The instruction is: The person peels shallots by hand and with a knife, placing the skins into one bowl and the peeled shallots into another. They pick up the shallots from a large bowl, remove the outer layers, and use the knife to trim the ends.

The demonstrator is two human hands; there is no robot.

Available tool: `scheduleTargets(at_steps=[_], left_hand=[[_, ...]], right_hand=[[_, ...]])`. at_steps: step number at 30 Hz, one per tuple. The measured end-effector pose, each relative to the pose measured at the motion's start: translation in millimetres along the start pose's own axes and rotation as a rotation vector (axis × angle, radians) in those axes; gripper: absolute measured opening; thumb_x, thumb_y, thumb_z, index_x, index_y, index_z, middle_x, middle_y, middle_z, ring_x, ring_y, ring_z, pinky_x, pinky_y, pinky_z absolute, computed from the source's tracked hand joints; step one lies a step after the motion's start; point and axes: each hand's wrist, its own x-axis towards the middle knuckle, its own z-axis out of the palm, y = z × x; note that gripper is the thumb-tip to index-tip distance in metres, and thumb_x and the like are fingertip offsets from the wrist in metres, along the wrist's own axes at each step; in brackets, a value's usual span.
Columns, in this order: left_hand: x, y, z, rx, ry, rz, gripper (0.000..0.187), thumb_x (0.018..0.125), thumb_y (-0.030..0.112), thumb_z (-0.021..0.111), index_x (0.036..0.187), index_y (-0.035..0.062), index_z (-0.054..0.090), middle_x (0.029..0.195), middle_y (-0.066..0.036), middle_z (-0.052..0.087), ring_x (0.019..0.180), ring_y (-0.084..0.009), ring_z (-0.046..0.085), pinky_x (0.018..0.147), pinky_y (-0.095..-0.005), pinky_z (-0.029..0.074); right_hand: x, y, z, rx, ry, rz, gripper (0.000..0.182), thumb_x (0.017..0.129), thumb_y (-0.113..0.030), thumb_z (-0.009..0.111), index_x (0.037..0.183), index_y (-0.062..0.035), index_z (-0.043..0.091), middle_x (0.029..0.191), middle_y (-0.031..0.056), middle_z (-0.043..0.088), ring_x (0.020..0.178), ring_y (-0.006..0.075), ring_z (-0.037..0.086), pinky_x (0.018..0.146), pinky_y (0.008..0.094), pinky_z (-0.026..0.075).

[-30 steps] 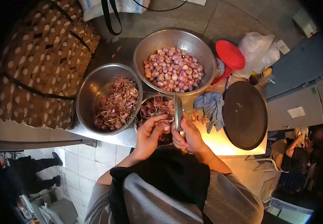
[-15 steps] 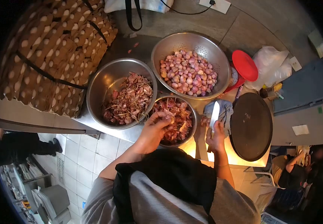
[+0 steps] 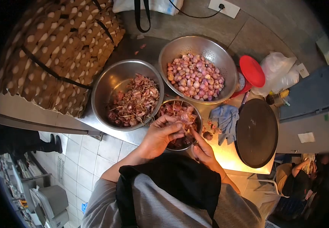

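Note:
Over the small metal bowl [image 3: 199,125] of reddish shallot skins, my left hand [image 3: 160,135] pinches a shallot, mostly covered by the fingers, with papery skin around it. My right hand [image 3: 206,154] has closed fingers and is close beside the left one, its index finger reaching toward the shallot. The knife in the right hand is almost wholly hidden now; its blade does not show clearly. Left of the small bowl is a larger metal bowl [image 3: 105,78] holding unpeeled shallots and dry stalks. Behind stands a metal colander [image 3: 225,57] heaped with peeled shallots [image 3: 196,78].
A blue cloth [image 3: 225,119] and a round dark tray [image 3: 257,133] lie to the right, with shallot scraps nearby. A red scale [image 3: 252,72] and plastic bags [image 3: 276,70] stand behind. Strapped egg trays [image 3: 58,53] fill the left. Other people [image 3: 24,138] are at both sides.
My right hand has moved left from beside the cloth to my left hand, and the knife blade has dropped from sight. The view has shifted slightly.

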Motion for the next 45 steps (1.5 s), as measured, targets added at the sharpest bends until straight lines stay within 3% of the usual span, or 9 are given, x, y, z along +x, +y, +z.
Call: scheduleTargets(at_steps=[4, 9, 15, 21, 24, 27, 32, 38, 45], left_hand=[[-3.4, -2.3, 1.8, 0.009, 0.013, 0.004, 0.009, 0.080, 0.001, 0.056, 0.086, 0.0073, 0.056, 0.091, -0.005, 0.059, 0.080, -0.0158, 0.059, 0.070, -0.0294, 0.053], [-5.2, -4.8, 4.4, 0.005, 0.039, 0.063, 0.010, 0.077, 0.001, 0.061, 0.085, 0.0041, 0.057, 0.088, -0.007, 0.060, 0.075, -0.0155, 0.061, 0.067, -0.0275, 0.052], [-8.2, -13.2, 7.8, 0.188, 0.006, -0.021, 0.015, 0.074, 0.001, 0.064, 0.088, 0.0004, 0.057, 0.083, -0.009, 0.061, 0.073, -0.0160, 0.061, 0.066, -0.0276, 0.052], [-10.8, -4.0, 8.7, 0.202, -0.058, -0.010, 0.033, 0.077, -0.001, 0.060, 0.108, 0.0003, 0.047, 0.092, -0.011, 0.059, 0.081, -0.0173, 0.060, 0.073, -0.0300, 0.051], [-5.0, -8.2, -5.1, 0.181, -0.131, 0.054, 0.033, 0.081, 0.002, 0.056, 0.111, 0.0065, 0.045, 0.103, -0.012, 0.056, 0.089, -0.0182, 0.057, 0.075, -0.0321, 0.050], [-3.4, -4.6, -6.5, 0.093, -0.044, -0.034, 0.026, 0.085, 0.007, 0.052, 0.110, 0.0064, 0.046, 0.105, -0.010, 0.055, 0.089, -0.0176, 0.057, 0.076, -0.0319, 0.050], [2.3, 0.0, -11.7, -0.051, -0.030, -0.134, 0.021, 0.089, 0.012, 0.045, 0.109, 0.0052, 0.046, 0.101, -0.006, 0.055, 0.089, -0.0171, 0.056, 0.080, -0.0306, 0.048], [4.3, -5.0, -13.5, -0.111, -0.073, -0.054, 0.018, 0.088, 0.010, 0.047, 0.105, 0.0040, 0.047, 0.098, -0.006, 0.055, 0.090, -0.0155, 0.055, 0.084, -0.0295, 0.046], [3.3, -9.6, -11.1, -0.008, -0.032, 0.011, 0.024, 0.082, -0.001, 0.054, 0.104, 0.0035, 0.046, 0.098, -0.009, 0.056, 0.093, -0.0174, 0.056, 0.085, -0.0300, 0.046]], right_hand=[[0.1, 11.1, -0.5, 0.152, -0.044, 0.009, 0.045, 0.090, -0.013, 0.042, 0.132, -0.0027, 0.029, 0.079, -0.0028, 0.048, 0.059, 0.0041, 0.037, 0.053, 0.0171, 0.031], [6.2, 10.5, 1.3, 0.044, -0.020, -0.092, 0.045, 0.090, -0.015, 0.043, 0.132, -0.0021, 0.030, 0.079, -0.0027, 0.049, 0.056, 0.0035, 0.034, 0.051, 0.0162, 0.029], [13.9, 4.7, 1.4, 0.226, -0.036, -0.038, 0.045, 0.091, -0.019, 0.042, 0.132, -0.0053, 0.030, 0.070, -0.0030, 0.044, 0.052, 0.0038, 0.034, 0.048, 0.0161, 0.027], [24.5, -1.3, -4.9, 0.253, 0.115, 0.116, 0.048, 0.091, -0.020, 0.041, 0.135, -0.0089, 0.024, 0.062, -0.0035, 0.034, 0.051, 0.0050, 0.031, 0.046, 0.0173, 0.026], [24.7, -16.1, -2.2, 0.195, 0.101, 0.096, 0.048, 0.092, -0.019, 0.041, 0.135, -0.0093, 0.023, 0.063, -0.0032, 0.034, 0.052, 0.0051, 0.031, 0.046, 0.0167, 0.026], [23.2, -18.9, -3.2, 0.137, 0.057, 0.090, 0.047, 0.092, -0.020, 0.040, 0.135, -0.0101, 0.024, 0.060, -0.0031, 0.034, 0.050, 0.0052, 0.031, 0.046, 0.0167, 0.026], [22.2, -11.6, -6.9, 0.281, -0.018, 0.204, 0.044, 0.093, -0.028, 0.034, 0.134, -0.0109, 0.027, 0.052, -0.0020, 0.032, 0.043, 0.0055, 0.030, 0.041, 0.0174, 0.026], [20.6, -8.5, 10.2, 0.350, -0.029, 0.128, 0.050, 0.092, -0.034, 0.033, 0.135, -0.0096, 0.021, 0.048, 0.0001, 0.031, 0.037, 0.0077, 0.026, 0.038, 0.0188, 0.024], [24.1, 1.9, 11.5, -0.040, 0.042, -0.001, 0.044, 0.092, -0.018, 0.038, 0.133, -0.0049, 0.028, 0.062, -0.0040, 0.036, 0.049, 0.0038, 0.032, 0.044, 0.0160, 0.026]])
